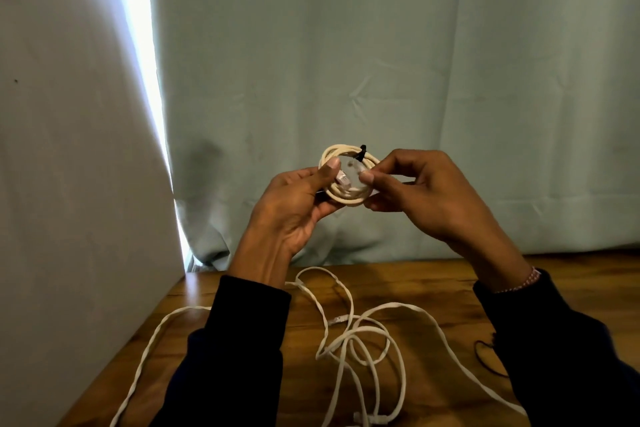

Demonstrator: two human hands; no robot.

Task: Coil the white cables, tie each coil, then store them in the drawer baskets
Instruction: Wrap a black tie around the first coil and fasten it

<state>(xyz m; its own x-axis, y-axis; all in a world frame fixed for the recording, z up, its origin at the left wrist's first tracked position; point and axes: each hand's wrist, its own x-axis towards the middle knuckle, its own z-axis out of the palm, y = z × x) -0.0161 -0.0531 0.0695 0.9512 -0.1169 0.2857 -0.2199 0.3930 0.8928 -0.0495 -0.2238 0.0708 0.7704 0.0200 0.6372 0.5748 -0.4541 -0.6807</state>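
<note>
I hold a small coil of cream-white cable up in front of the curtain, above the table. A black tie wraps its upper edge. My left hand grips the coil's left side, thumb beside a clear plug. My right hand pinches the coil's right side between thumb and fingers. Below, loose white cables lie tangled on the wooden table, one strand running off to the left.
A pale green curtain hangs behind the table. A white panel stands at the left, with bright light at its edge. A thin black cord lies on the table at the right.
</note>
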